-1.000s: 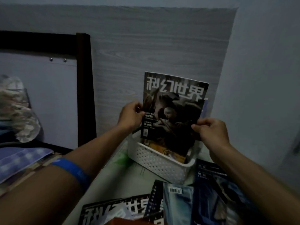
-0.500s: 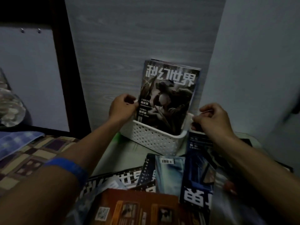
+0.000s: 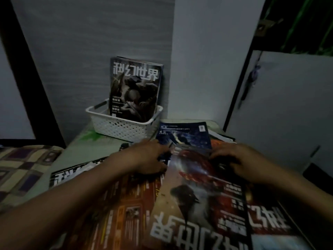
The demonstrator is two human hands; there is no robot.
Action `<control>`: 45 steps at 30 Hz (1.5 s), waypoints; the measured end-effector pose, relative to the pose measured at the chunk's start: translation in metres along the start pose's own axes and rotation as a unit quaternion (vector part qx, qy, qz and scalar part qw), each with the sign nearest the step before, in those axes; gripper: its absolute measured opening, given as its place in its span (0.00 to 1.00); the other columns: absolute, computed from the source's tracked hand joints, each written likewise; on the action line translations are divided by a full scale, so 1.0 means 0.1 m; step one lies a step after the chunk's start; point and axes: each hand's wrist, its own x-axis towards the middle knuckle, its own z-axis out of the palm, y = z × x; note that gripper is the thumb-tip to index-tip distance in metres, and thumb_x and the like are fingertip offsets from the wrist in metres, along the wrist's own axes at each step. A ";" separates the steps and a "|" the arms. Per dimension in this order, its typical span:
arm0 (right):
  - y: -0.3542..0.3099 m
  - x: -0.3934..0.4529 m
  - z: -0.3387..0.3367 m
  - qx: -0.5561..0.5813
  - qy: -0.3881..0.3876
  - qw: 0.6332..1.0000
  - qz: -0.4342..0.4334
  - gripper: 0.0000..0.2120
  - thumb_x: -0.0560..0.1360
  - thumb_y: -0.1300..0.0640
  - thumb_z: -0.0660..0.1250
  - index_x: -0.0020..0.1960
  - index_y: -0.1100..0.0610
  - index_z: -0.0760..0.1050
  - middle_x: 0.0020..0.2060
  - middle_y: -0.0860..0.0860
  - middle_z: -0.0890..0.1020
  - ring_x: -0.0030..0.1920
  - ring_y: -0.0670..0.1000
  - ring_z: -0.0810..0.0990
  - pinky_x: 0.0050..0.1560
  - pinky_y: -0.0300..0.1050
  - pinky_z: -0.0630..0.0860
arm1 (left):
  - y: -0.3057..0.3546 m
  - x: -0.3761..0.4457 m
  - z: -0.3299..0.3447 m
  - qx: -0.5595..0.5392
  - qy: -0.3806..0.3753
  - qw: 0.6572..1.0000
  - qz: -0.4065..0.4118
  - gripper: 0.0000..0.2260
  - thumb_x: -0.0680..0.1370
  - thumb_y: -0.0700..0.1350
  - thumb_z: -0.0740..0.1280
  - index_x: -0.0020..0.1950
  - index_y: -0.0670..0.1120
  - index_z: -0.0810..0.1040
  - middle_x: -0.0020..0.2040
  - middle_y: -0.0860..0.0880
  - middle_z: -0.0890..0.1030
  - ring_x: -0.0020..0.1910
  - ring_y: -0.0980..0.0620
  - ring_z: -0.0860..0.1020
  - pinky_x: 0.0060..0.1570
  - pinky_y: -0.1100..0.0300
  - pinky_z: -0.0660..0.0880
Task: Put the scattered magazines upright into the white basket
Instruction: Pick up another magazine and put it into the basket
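Glossy red-covered magazine (image 3: 200, 192) lies flat at 6 o'clock of the white perforated plastic basket (image 3: 124, 126), where one dark magazine (image 3: 134, 91) stands upright. Left hand (image 3: 146, 157) and right hand (image 3: 239, 162) rest at its far edge; whether fingers grasp, I cannot tell. Best lift by both sides; room remains in front.

Dark magazine (image 3: 134, 91) stood upright in white basket (image 3: 124, 126) (against the grey wall), left hand (image 3: 147, 156) and right hand (image 3: 239, 159) laid on red magazine (image 3: 200, 195), fingers curled at its far edge, more magazines scattered around.
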 end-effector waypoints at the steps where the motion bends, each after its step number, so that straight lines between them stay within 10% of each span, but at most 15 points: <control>1: 0.05 -0.09 -0.05 -0.029 -0.045 0.999 -0.011 0.32 0.68 0.73 0.65 0.67 0.49 0.77 0.69 0.47 0.75 0.68 0.46 0.72 0.67 0.49 0.71 | 0.02 -0.03 -0.02 0.012 0.013 1.000 0.006 0.25 0.75 0.60 0.66 0.71 0.59 0.68 0.67 0.47 0.71 0.66 0.44 0.68 0.60 0.49 0.71; 5: 0.23 -0.50 -0.06 -0.100 -0.188 0.977 -0.008 0.43 0.74 0.61 0.66 0.76 0.35 0.45 0.79 0.39 0.45 0.77 0.42 0.45 0.76 0.44 0.51 | -0.01 -0.21 0.08 0.004 -0.042 0.998 0.039 0.40 0.67 0.64 0.72 0.74 0.62 0.59 0.70 0.51 0.66 0.70 0.46 0.64 0.64 0.44 0.69; 8: 0.24 -0.66 -0.04 -0.133 -0.151 0.979 -0.040 0.40 0.76 0.51 0.65 0.74 0.30 0.42 0.76 0.34 0.42 0.75 0.36 0.38 0.76 0.44 0.45 | -0.03 -0.36 0.20 -0.099 0.000 0.990 0.096 0.53 0.61 0.67 0.75 0.76 0.66 0.45 0.79 0.57 0.53 0.75 0.51 0.59 0.69 0.46 0.66; 11: 0.16 -0.80 0.01 -0.090 -0.106 0.990 -0.035 0.30 0.78 0.40 0.59 0.73 0.27 0.47 0.77 0.36 0.52 0.78 0.40 0.48 0.77 0.53 0.54 | -0.07 -0.47 0.24 -0.264 0.075 0.957 0.095 0.46 0.65 0.61 0.77 0.74 0.69 0.53 0.75 0.59 0.63 0.71 0.58 0.66 0.66 0.55 0.70; 15: -0.21 -0.80 0.21 -0.150 0.065 0.984 -0.067 0.24 0.77 0.47 0.62 0.73 0.42 0.67 0.67 0.50 0.78 0.61 0.53 0.79 0.53 0.53 0.80 | -0.18 -0.59 0.29 -0.527 0.157 0.835 0.006 0.29 0.72 0.42 0.75 0.71 0.54 0.69 0.62 0.47 0.78 0.54 0.48 0.82 0.45 0.59 0.81; 19: -0.77 -0.52 0.29 -0.133 0.182 0.973 -0.041 0.13 0.78 0.51 0.62 0.61 0.51 0.75 0.43 0.52 0.86 0.36 0.53 0.83 0.32 0.41 0.73 | -0.19 -0.78 0.20 -0.698 0.273 0.641 -0.166 0.09 0.77 0.39 0.68 0.56 0.48 0.79 0.48 0.44 0.82 0.38 0.47 0.82 0.29 0.58 0.77; 24: -1.39 -0.04 0.35 0.110 0.247 0.959 0.082 0.09 0.81 0.52 0.59 0.56 0.51 0.75 0.46 0.49 0.82 0.41 0.47 0.81 0.42 0.47 0.79 | 0.11 -1.14 0.09 -0.580 0.132 0.803 -0.040 0.20 0.66 0.66 0.73 0.57 0.65 0.78 0.53 0.56 0.85 0.50 0.54 0.84 0.41 0.60 0.80; 31: -1.46 0.06 0.42 0.427 -0.144 0.891 0.063 0.18 0.70 0.55 0.70 0.57 0.40 0.79 0.51 0.46 0.85 0.52 0.42 0.83 0.56 0.44 0.80 | 0.15 -1.17 0.42 -0.695 0.182 0.681 -0.142 0.22 0.72 0.29 0.70 0.62 0.47 0.78 0.49 0.45 0.87 0.48 0.45 0.85 0.51 0.46 0.81; 35: -1.16 0.01 0.29 0.367 0.008 0.913 0.176 0.27 0.65 0.43 0.77 0.62 0.40 0.73 0.51 0.42 0.82 0.47 0.42 0.83 0.44 0.40 0.80 | 0.04 -1.30 0.53 -0.718 0.186 0.660 -0.118 0.26 0.75 0.26 0.63 0.67 0.49 0.74 0.54 0.46 0.85 0.51 0.43 0.84 0.50 0.44 0.80; 38: -1.01 0.01 0.18 0.436 0.181 0.849 0.238 0.40 0.63 0.51 0.80 0.70 0.44 0.65 0.58 0.46 0.79 0.55 0.52 0.81 0.47 0.53 0.81 | 0.05 -1.33 0.38 -0.746 0.263 0.608 -0.063 0.24 0.75 0.29 0.64 0.65 0.52 0.78 0.55 0.47 0.85 0.51 0.42 0.84 0.41 0.50 0.82; 42: -1.07 0.14 -0.16 0.563 0.180 0.793 0.148 0.08 0.74 0.56 0.72 0.52 0.50 0.83 0.42 0.56 0.85 0.30 0.48 0.80 0.28 0.45 0.77 | -0.11 -1.45 -0.04 -0.715 0.333 0.615 0.021 0.21 0.70 0.39 0.69 0.58 0.58 0.81 0.55 0.50 0.85 0.52 0.48 0.84 0.41 0.54 0.82; 45: -1.26 0.29 -0.28 0.541 0.226 0.804 0.098 0.06 0.78 0.59 0.67 0.48 0.54 0.83 0.33 0.57 0.84 0.27 0.51 0.79 0.26 0.42 0.77 | -0.29 -1.47 -0.31 -0.662 0.393 0.638 0.020 0.15 0.72 0.45 0.70 0.57 0.58 0.82 0.53 0.55 0.85 0.49 0.54 0.84 0.40 0.61 0.81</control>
